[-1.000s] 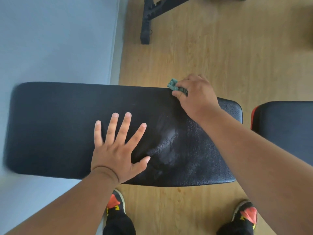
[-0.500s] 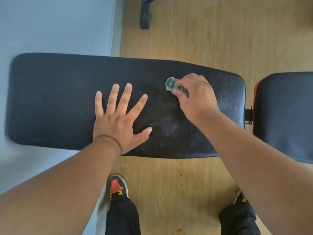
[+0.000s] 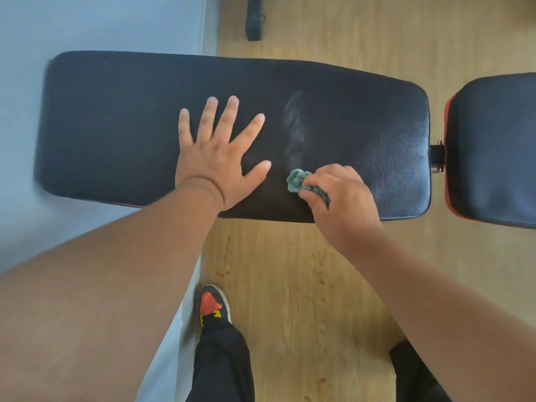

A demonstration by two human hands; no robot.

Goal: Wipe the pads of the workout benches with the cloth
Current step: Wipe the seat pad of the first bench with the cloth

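Counting them off as they come: two black bench pads here, one long pad (image 3: 116, 117) stretching across the middle, and a second pad (image 3: 493, 152) with red trim poking in at the right edge. One cloth (image 3: 297, 181), a small green-grey wad, just the one. Two hands on show: one left hand (image 3: 217, 158) and one right hand (image 3: 339, 198). Two bare forearms come with them. One shoe (image 3: 213, 304), orange and black with a yellow patch, and that is the only shoe in sight. Two dark trouser legs down at the bottom. One black frame foot (image 3: 253, 18) at the top. One pale smear (image 3: 294, 126) on the long pad.
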